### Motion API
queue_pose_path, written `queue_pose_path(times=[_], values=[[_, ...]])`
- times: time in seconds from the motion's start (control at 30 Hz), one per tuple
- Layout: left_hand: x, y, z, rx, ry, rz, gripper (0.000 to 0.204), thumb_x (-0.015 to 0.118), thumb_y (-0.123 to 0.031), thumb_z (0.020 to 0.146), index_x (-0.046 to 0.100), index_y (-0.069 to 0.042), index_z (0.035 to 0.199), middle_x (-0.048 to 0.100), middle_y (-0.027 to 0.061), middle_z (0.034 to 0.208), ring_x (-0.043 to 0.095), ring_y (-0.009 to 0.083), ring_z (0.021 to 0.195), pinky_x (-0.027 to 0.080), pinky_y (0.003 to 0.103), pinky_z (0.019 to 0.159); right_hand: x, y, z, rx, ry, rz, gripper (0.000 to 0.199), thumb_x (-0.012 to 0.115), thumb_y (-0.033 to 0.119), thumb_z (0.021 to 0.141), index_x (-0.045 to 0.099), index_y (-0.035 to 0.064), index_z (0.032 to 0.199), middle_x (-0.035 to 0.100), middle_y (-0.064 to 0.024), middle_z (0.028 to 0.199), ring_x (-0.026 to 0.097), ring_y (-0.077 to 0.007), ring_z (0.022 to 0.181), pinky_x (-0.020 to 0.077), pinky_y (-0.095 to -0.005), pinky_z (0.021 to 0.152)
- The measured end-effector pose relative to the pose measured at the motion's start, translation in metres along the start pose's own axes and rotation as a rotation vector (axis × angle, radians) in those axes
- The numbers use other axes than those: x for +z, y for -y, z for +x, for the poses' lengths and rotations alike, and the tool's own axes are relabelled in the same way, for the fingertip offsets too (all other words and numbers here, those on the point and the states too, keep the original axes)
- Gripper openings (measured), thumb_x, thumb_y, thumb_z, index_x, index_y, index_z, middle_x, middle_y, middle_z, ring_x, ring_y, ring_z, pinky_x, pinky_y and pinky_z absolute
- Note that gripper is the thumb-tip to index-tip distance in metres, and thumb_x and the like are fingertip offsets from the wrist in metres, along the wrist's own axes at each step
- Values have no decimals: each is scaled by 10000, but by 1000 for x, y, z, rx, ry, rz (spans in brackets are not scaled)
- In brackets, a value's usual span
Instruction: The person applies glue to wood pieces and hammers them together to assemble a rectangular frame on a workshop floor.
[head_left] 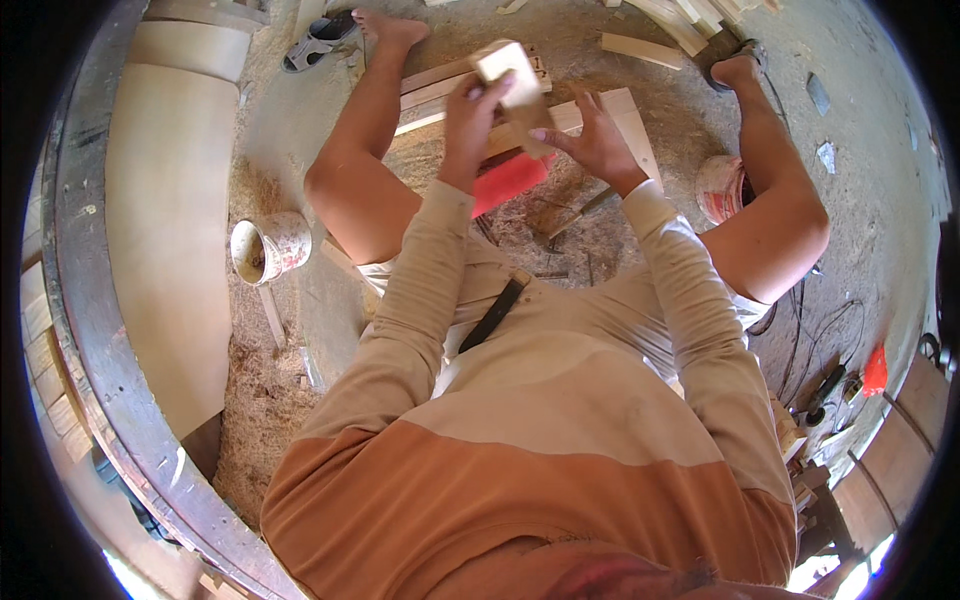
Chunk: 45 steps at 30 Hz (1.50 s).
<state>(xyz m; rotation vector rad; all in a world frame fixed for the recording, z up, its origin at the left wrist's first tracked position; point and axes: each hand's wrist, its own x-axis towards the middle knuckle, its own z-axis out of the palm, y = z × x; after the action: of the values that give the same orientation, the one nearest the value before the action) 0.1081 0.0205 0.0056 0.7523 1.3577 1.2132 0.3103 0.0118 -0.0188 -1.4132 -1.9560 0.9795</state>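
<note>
I sit on a sawdust-strewn floor with both knees spread. My left hand (470, 115) grips a pale wooden block (510, 68), raised above a flat wooden frame (625, 115) that lies between my feet. My right hand (590, 140) is at the lower end of the same block, fingers spread and touching it. A red flat object (505, 180) lies just under my hands, partly hidden by my left wrist.
A paint-stained bucket (268, 247) stands by my left knee. Another round container (718, 187) sits by my right knee. Wood offcuts (640, 48) lie at the top. A large curved wooden form (165, 230) fills the left. Cables and a power tool (825, 385) lie at the right.
</note>
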Motion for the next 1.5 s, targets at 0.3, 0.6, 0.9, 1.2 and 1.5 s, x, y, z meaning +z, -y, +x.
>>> queue_pose_path(times=[0.3,0.6,0.9,1.2,1.5], values=[[-25,35,67,-286,505,472,623,749,-429,858,634,85,1192,687,199,1140,682,261,964,558,352,827,-29,-23,-3,265,-177,375,485,855,301,732,547,-3,951,527,-42,803,491,-149,726,444,-322,668],[-119,162,98,-224,602,1740,878,876,-489,609,607,-21,1301,643,213,1273,598,399,1202,444,495,1052,-19,-28,0,365,-32,296,677,838,387,725,570,-85,1129,663,-193,1031,644,-253,935,500,-379,842],[-114,83,93,-633,875,1490,773,885,-446,622,667,-16,1226,714,157,1120,693,285,995,525,373,868,-32,-28,7,339,48,320,856,837,456,724,508,-108,1277,648,-238,1141,649,-293,1018,494,-384,896],[-75,33,73,-589,757,810,449,865,-209,714,720,4,1082,731,86,945,674,147,843,513,289,737,-63,-6,-3,171,261,400,790,837,293,700,476,-68,1303,632,-212,1109,617,-297,1034,474,-382,946],[-47,-69,33,-398,487,590,514,769,-92,839,551,38,1286,698,144,1029,714,219,827,598,339,703,-103,63,-53,90,223,36,661,806,243,642,593,36,1233,610,-182,1105,616,-368,1054,492,-456,932]])
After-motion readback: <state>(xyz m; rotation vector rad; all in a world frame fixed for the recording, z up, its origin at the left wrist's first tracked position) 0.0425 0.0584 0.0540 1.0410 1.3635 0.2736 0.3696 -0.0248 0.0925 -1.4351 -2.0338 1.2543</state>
